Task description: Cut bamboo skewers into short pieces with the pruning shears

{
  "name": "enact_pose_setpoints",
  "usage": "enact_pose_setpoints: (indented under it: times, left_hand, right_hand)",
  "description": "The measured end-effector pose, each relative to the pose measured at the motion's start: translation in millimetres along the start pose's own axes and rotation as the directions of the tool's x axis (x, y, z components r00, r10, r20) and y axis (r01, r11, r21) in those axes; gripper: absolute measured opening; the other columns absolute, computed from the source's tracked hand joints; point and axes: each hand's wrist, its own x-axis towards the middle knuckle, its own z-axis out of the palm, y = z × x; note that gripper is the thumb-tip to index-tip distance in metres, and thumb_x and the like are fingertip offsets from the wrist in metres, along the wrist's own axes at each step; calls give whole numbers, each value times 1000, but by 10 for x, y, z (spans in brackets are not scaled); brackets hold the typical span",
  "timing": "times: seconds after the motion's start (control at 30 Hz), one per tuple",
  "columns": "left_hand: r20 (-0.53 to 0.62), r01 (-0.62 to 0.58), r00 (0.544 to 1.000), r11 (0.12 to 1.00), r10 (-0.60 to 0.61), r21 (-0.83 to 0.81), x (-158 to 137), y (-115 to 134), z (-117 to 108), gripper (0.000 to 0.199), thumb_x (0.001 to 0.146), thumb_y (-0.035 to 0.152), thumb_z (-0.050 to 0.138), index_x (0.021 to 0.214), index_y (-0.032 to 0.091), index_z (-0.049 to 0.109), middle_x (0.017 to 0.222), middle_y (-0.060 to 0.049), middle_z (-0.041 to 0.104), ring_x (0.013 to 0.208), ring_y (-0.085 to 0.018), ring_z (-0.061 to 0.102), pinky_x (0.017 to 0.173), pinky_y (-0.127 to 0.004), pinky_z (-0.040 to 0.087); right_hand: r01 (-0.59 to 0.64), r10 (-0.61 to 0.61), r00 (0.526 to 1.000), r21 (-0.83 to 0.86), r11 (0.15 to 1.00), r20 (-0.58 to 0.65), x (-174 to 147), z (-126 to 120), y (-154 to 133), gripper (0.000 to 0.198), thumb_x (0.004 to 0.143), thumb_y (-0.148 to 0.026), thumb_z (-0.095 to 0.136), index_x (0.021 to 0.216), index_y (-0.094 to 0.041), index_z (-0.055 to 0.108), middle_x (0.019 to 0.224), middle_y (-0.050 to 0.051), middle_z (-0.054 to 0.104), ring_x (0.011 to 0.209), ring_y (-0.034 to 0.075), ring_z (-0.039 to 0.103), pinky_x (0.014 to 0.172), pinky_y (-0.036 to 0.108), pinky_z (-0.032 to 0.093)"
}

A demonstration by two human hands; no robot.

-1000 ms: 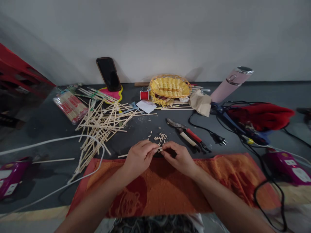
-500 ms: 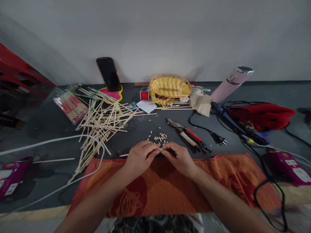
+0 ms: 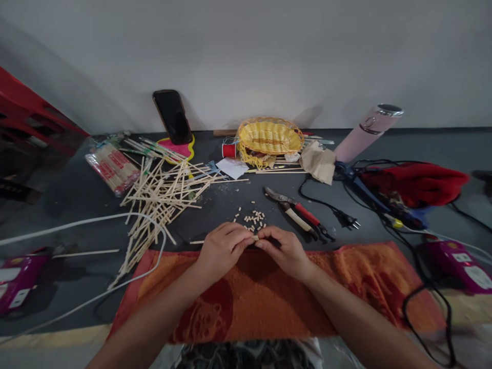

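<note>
"Tabletop (image 3: 209, 218) first: has anything on it shifted?"

"Nothing I can make out. The orange towel (image 3: 277, 297) lies along the near edge, the heap of slender wooden sticks (image 3: 169, 192) sits off to the left, and the red-and-white-handled cutters (image 3: 292, 212) lie to the right, all as they were a second ago."

"And the hands?"

"Barely moved. Half a second ago the fingertips met; now the right hand (image 3: 286, 251) sits slightly off the left hand (image 3: 224, 248)."

"Leaving what between?"

"A pale wooden stick end (image 3: 255, 238), more exposed than before. Left thumb and forefinger are pinched together on it; whether the right ones grip too, I can't tell."

"The stick tip (image 3: 197, 242) left of the left hand?"

"It shows less than a second ago. Possibly the same stick; the hand hides its middle."

"And the short wooden pieces (image 3: 252, 219)?"

"Scattered just beyond the fingertips, unchanged. I'd judge it a small regrip, not a release."
</note>
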Motion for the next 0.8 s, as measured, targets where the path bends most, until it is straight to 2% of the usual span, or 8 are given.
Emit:
enact_pose_setpoints:
  times: [0.53, 0.8]
  left_hand:
    - [8, -15, 1000, 1000, 14, 27, -8, -19, 25, 14, 92, 26, 53, 94, 21, 66, 91, -3, 71, 85, -16, 62, 77, -30, 50]
    - [78, -4, 997, 997, -2, 81, -6, 34, -40, 14, 90, 26, 55, 98, 22, 66, 98, -3, 71, 90, -18, 61, 82, -33, 48]
  right_hand:
    - [46, -46, 999, -40, 998, 0, 2, -7, -7, 13, 91, -31, 55, 89, -22, 65, 83, 1, 68, 76, 15, 62, 73, 25, 47]
    - [24, -24, 1000, -17, 1000, 9, -6, -9, -13, 12, 90, -29, 56, 88, -22, 64, 82, 1, 67, 75, 14, 60, 73, 24, 46]
